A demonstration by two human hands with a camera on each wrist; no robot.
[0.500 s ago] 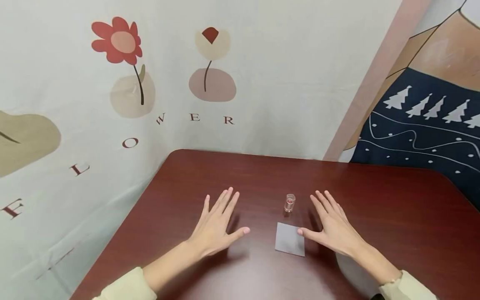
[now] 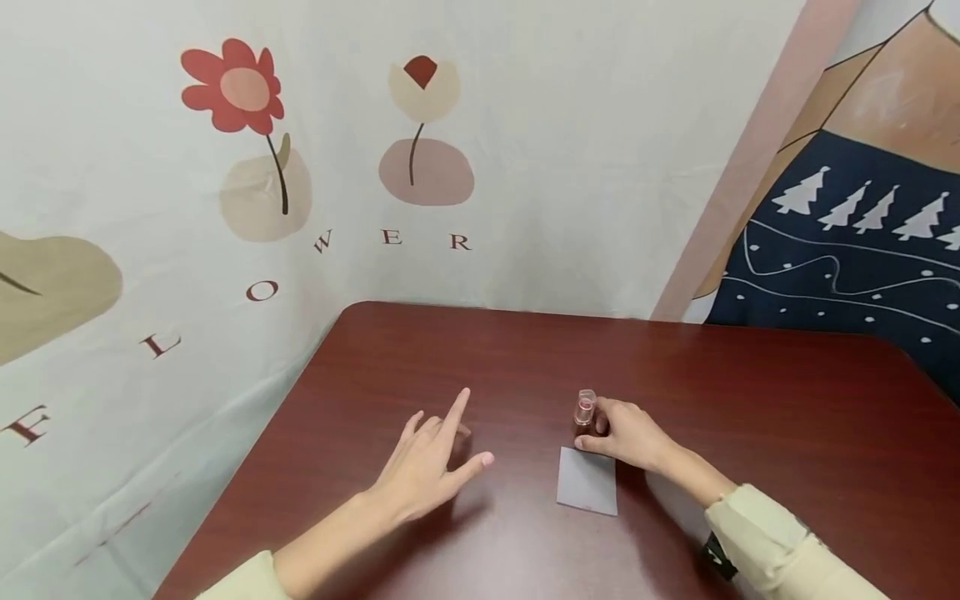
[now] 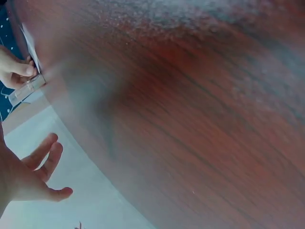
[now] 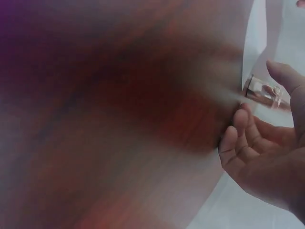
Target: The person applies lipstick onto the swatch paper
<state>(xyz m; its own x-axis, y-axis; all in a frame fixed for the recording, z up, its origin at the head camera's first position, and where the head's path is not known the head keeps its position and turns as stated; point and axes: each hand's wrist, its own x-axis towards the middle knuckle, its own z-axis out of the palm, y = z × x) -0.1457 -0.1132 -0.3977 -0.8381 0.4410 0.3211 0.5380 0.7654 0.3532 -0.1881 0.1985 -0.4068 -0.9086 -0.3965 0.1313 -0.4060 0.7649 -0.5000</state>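
Observation:
A small lipstick [image 2: 585, 412] in a clear tube with a red tip inside stands upright on the table. My right hand [image 2: 630, 433] is around its right side, fingers bent behind and thumb in front near the base. In the right wrist view, a gap shows between the thumb [image 4: 282, 76] and the tube [image 4: 264, 93]. Just in front of the lipstick lies a flat grey square pad [image 2: 587, 482]. My left hand [image 2: 423, 467] hovers over the table to the left, holding nothing; index finger and thumb are extended, the other fingers loosely bent.
Everything sits on a dark red-brown wooden table [image 2: 480, 350] with rounded far corners. Behind it hangs a pale wall cloth [image 2: 570, 167] with flowers and letters. A navy tree-patterned cloth [image 2: 840, 275] hangs at the right.
My right hand has come in from the right to the lipstick, its fingers bending. The left hand's spread fingers have partly bent, leaving the index extended. Lipstick and pad stay in place.

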